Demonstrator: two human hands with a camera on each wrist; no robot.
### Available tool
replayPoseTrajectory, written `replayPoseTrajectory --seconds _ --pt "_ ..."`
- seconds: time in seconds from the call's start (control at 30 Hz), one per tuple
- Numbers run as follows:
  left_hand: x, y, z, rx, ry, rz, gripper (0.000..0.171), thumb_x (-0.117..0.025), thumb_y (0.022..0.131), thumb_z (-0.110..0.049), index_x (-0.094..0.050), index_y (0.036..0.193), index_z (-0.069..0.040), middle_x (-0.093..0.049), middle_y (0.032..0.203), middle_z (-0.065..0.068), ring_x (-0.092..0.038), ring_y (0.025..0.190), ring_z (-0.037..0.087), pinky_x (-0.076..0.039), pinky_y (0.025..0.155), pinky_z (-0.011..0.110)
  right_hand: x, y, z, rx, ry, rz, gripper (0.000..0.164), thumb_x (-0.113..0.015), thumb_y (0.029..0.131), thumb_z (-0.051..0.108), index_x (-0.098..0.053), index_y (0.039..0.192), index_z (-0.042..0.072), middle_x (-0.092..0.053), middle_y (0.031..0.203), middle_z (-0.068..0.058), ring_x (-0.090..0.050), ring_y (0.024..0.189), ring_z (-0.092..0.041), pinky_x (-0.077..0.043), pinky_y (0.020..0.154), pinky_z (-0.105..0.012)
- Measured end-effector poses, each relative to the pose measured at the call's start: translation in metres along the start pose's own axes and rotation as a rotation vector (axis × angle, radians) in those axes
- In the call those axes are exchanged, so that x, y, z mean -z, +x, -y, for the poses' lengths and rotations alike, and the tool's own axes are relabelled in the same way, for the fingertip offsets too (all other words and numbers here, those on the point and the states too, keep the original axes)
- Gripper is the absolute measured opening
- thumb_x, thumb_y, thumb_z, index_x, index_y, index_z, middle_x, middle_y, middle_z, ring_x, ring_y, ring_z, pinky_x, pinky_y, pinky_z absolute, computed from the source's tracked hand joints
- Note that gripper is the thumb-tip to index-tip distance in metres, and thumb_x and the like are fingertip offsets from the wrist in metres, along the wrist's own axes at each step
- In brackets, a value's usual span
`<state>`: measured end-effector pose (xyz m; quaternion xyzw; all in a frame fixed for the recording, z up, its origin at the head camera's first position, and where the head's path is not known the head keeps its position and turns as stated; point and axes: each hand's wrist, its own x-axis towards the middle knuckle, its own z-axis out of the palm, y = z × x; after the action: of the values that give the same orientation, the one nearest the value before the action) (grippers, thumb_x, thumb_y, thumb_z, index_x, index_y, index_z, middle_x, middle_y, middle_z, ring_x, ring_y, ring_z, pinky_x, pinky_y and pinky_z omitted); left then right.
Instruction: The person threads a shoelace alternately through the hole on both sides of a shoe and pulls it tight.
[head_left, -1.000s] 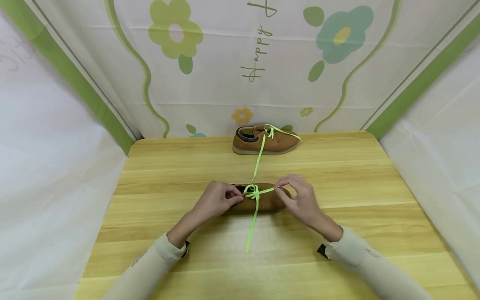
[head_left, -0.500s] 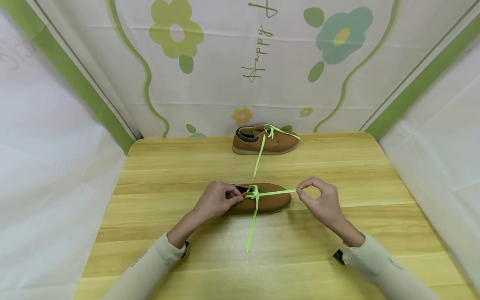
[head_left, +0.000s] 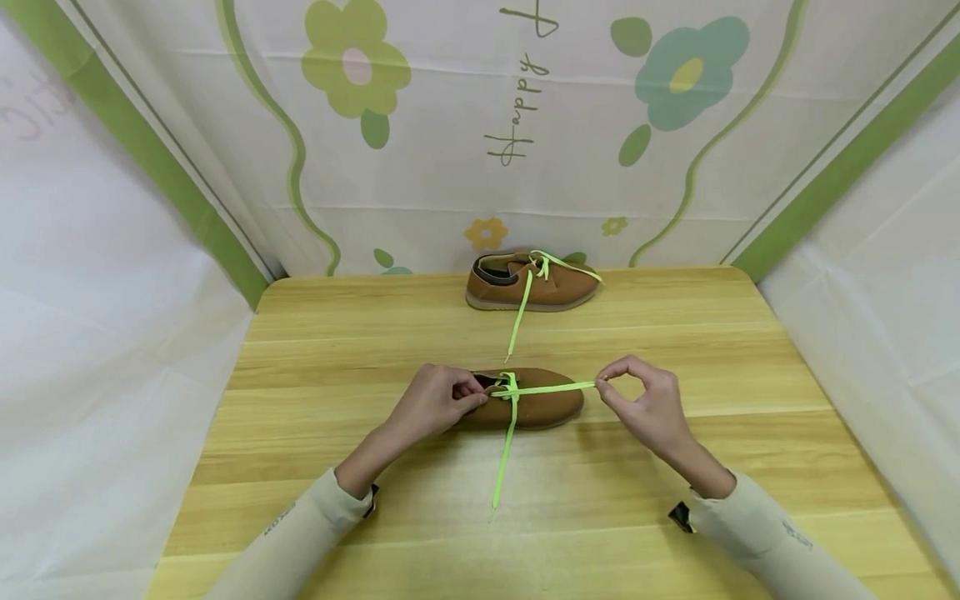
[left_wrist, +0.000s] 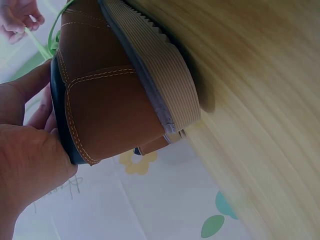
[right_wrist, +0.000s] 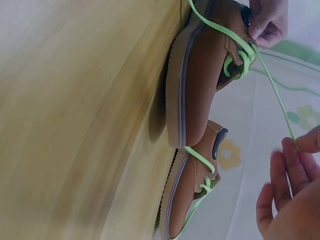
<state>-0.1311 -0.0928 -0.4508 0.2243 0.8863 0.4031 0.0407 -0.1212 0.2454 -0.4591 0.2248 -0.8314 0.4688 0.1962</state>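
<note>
A brown shoe (head_left: pixel 551 410) with bright green laces sits mid-table, toe to the right. My left hand (head_left: pixel 433 404) is at its opening, thumb and fingertips pinching the shoe's tongue; in the left wrist view, part of that hand is hidden behind the shoe's heel collar (left_wrist: pixel 62 112). Off the toe, my right hand (head_left: pixel 651 406) pinches a green shoelace (head_left: pixel 551 388) between thumb and index finger. That lace runs straight and taut over the toe. Another lace end (head_left: pixel 502 467) hangs down the near side onto the table.
A second brown shoe (head_left: pixel 566 292) stands at the back of the wooden table (head_left: pixel 337 325), its green laces loose, one trailing toward the near shoe. Behind it hangs a floral curtain (head_left: pixel 442 167); white cloth sides flank the table.
My right hand has moved right, drawing the lace out past the toe. The loop of lace by the tongue has shrunk away. My left hand has kept its place.
</note>
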Motion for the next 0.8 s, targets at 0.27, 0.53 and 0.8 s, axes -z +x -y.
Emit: replayPoseTrajectory --seconds 0.27,0.53,0.8 --pt "-0.002 0.000 0.002 -0.015 0.006 -0.007 0.007 -0.083 0.093 -0.014 -0.081 0.086 -0.012 -0.074 0.075 -0.008 -0.063 0.066 -0.002 -0.053 0.063 0.020 -0.008 -0.003 0.009 0.043 0.121 0.134 0.030 -0.076 0.083 -0.016 -0.076 0.091 0.013 -0.076 0.085 0.000 -0.068 0.077 -0.008 -0.055 0.073 -0.019" --pt "-0.001 0.000 0.000 -0.014 0.033 -0.006 0.006 -0.083 0.093 -0.014 -0.081 0.087 -0.012 -0.074 0.076 -0.006 -0.064 0.067 0.000 -0.053 0.064 0.020 -0.031 -0.009 0.018 0.079 0.205 0.323 0.028 -0.080 0.084 -0.013 -0.076 0.093 0.013 -0.076 0.084 -0.003 -0.069 0.074 -0.009 -0.058 0.068 -0.023" --pt "-0.001 0.001 0.000 -0.006 0.025 0.002 0.006 -0.083 0.093 -0.013 -0.081 0.087 -0.012 -0.075 0.078 -0.005 -0.065 0.068 0.000 -0.054 0.064 0.020 -0.064 -0.012 0.032 0.188 0.244 0.513 0.019 -0.082 0.085 -0.009 -0.077 0.095 0.007 -0.079 0.088 -0.003 -0.072 0.075 -0.009 -0.061 0.067 -0.025"
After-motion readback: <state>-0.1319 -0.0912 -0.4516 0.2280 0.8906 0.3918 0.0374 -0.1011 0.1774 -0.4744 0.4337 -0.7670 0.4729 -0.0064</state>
